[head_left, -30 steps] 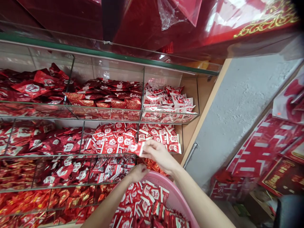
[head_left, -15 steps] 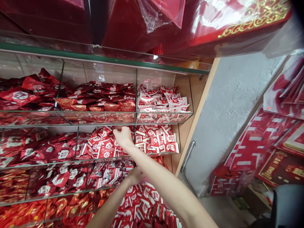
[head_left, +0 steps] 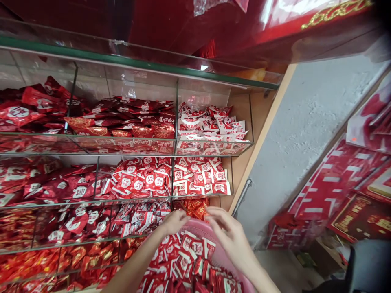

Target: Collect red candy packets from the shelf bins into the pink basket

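Your right hand is back from the shelf — fingers loosely spread, empty — over the glossy red-and-white packets in the round pink plastic basket, whose rim your left hand grips.

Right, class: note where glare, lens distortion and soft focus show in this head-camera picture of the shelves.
Head view throughout: glare whitens the glass shelf fronts and the red foil overhead; the wide lens slants the wooden shelf side; the dark object at bottom right is soft, the packets in the pink basket sharp.
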### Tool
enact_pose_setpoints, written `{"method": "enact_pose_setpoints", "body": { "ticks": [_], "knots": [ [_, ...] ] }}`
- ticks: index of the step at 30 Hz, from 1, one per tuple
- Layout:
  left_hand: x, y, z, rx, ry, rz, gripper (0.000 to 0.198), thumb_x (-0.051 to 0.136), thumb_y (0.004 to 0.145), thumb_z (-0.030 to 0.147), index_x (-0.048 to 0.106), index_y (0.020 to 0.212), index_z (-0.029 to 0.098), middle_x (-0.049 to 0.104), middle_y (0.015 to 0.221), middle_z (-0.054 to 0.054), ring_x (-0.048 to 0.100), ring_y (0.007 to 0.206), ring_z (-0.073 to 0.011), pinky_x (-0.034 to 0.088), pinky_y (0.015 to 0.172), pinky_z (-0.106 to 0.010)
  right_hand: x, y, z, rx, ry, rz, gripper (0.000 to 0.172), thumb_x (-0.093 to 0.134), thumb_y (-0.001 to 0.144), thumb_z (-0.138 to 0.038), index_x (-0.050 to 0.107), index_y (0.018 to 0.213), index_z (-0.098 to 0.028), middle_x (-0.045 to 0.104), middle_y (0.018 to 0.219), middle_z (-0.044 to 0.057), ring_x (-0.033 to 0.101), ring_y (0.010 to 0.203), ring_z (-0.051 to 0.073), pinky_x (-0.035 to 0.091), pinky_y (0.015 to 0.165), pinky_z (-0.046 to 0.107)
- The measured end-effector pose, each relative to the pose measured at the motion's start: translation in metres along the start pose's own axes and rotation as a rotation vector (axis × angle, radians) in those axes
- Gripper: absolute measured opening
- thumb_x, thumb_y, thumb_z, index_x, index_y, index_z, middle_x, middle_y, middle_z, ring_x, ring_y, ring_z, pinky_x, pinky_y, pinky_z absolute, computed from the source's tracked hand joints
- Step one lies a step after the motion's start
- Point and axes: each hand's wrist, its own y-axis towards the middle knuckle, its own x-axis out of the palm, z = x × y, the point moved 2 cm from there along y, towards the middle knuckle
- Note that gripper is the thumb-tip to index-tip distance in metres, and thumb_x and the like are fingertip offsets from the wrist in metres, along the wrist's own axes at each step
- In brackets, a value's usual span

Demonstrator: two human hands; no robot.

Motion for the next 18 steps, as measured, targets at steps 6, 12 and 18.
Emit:
{"method": "enact_pose_setpoints", "body": {
  "ticks": [6,12,18],
  "knots": [
    [0.004,0.004,-0.007,0.058,0.028,0.045,0.046,0.036,0.079,0.060,0.053,0.071,0.018,0.052,0.065,0.003,0.044,0.059,-0.0117,0.027,0.054,-0.023,-0.062,-0.076,0.106,0.415,0.026,0.472,0.048,0.066,0.059,-0.056,0.067,0.089,-0.018,0.067,0.102,0.010,0.057,0.102,0.029,0.047,0.089,0.035],
    [0.005,0.008,-0.010,0.092,0.005,0.042,0.045,0.036,0.080,0.059,0.051,0.069,0.017,0.050,0.064,0.003,0.042,0.059,-0.0110,0.029,0.057,-0.023,-0.026,-0.110,0.128,0.661,0.292,0.568,0.058,0.068,0.052,-0.061,0.068,0.091,-0.018,0.069,0.100,0.008,0.061,0.097,0.030,0.053,0.076,0.032],
    [0.006,0.010,-0.011,0.099,-0.005,0.032,0.045,0.036,0.079,0.060,0.046,0.065,0.018,0.040,0.058,0.006,0.036,0.054,-0.0098,0.027,0.054,-0.022,-0.020,-0.105,0.133,0.659,0.440,0.457,0.063,0.070,0.052,-0.059,0.065,0.099,-0.018,0.067,0.106,0.009,0.062,0.097,0.029,0.054,0.074,0.033]
  ]
}}
